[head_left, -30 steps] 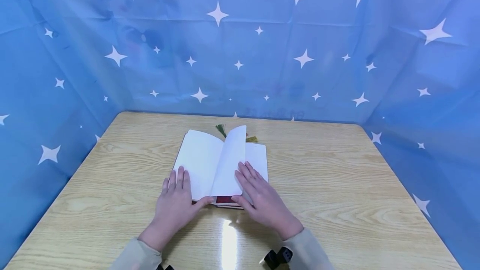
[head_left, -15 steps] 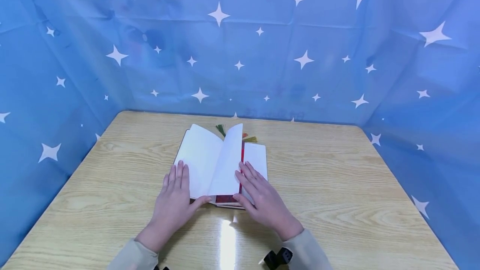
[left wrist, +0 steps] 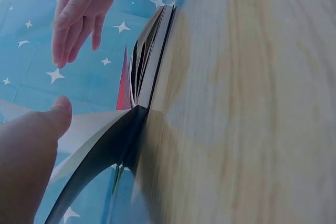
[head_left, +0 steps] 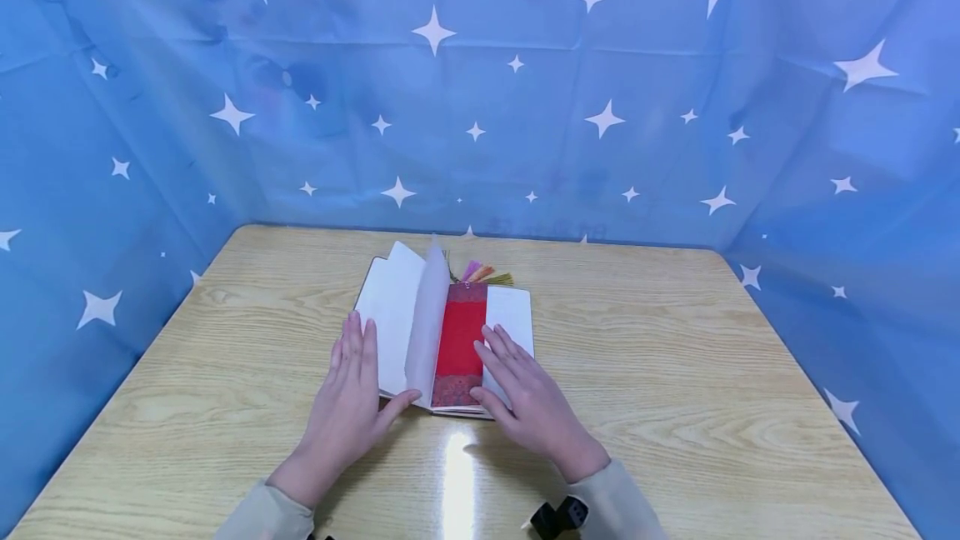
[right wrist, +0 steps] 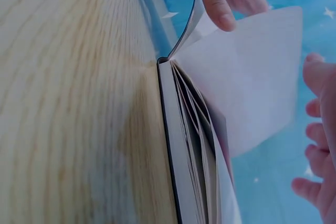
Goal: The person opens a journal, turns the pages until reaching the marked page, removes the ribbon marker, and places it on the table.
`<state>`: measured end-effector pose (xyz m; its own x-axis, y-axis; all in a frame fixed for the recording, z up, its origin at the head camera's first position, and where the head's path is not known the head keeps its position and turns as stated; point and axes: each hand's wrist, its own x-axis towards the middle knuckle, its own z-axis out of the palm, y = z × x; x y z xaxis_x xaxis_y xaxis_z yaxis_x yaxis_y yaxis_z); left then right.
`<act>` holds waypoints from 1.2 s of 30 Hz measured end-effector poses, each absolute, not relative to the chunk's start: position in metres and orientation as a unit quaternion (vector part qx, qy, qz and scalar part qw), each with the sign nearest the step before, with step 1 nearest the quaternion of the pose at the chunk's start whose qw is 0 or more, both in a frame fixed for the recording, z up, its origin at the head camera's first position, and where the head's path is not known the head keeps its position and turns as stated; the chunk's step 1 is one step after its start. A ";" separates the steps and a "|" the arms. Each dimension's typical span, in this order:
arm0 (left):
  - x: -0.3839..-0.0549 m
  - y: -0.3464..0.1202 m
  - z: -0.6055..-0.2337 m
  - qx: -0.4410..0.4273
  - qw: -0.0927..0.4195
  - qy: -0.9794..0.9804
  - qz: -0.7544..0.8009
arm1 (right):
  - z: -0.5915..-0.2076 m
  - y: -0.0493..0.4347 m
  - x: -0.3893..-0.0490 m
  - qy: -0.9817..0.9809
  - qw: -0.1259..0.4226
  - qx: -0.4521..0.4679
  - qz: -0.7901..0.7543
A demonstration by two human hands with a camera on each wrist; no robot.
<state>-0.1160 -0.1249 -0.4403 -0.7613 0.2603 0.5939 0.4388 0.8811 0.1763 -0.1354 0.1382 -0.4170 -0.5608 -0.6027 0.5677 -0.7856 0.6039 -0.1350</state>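
Observation:
A book [head_left: 508, 322] with blank white pages lies spread on the table. One loose page [head_left: 427, 323] stands up near the spine, leaning left. Beside it, on the right half, a red patterned bookmark [head_left: 459, 340] shows, with purple, orange and olive tassels [head_left: 487, 275] past the top edge. My left hand [head_left: 348, 398] is over the lower left pages, fingers straight and thumb stretched toward the spine. In the right wrist view the left cover [right wrist: 186, 27] tilts up off the table. My right hand [head_left: 528, 407] hovers above the right half, fingers extended, with nothing in it.
A pale wood-grain table [head_left: 660, 357] carries the book. Behind and at both sides hangs a blue cloth [head_left: 480, 90] with white stars. A small black device [head_left: 558, 517] sits at the right sleeve [head_left: 618, 502].
The upright page has swung left, uncovering the red bookmark and its tassels. The left pages have risen and my left hand has tipped slightly more upright. My right hand has barely moved.

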 end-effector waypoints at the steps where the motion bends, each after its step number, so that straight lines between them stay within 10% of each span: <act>1: -0.117 -0.125 -0.441 -0.200 0.312 -0.914 -0.163 | -0.417 0.139 -0.135 -0.866 0.235 0.400 0.188; 10: -0.123 -0.126 -0.447 -0.213 0.439 -0.863 -0.130 | -0.419 0.148 -0.134 -0.884 0.205 0.378 0.181; 26: -0.115 -0.134 -0.437 -0.177 0.210 -0.960 -0.050 | -0.425 0.156 -0.133 -0.929 0.116 0.309 0.169; 36: -0.114 -0.135 -0.443 -0.195 0.159 -0.965 -0.068 | -0.427 0.156 -0.135 -0.930 0.128 0.299 0.170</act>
<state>-0.1142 -0.1351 -0.4431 -0.8731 0.3554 0.3338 0.3986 0.9146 0.0688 -0.1348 0.1558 -0.4267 -0.7888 -0.5122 0.3396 -0.5994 0.7634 -0.2408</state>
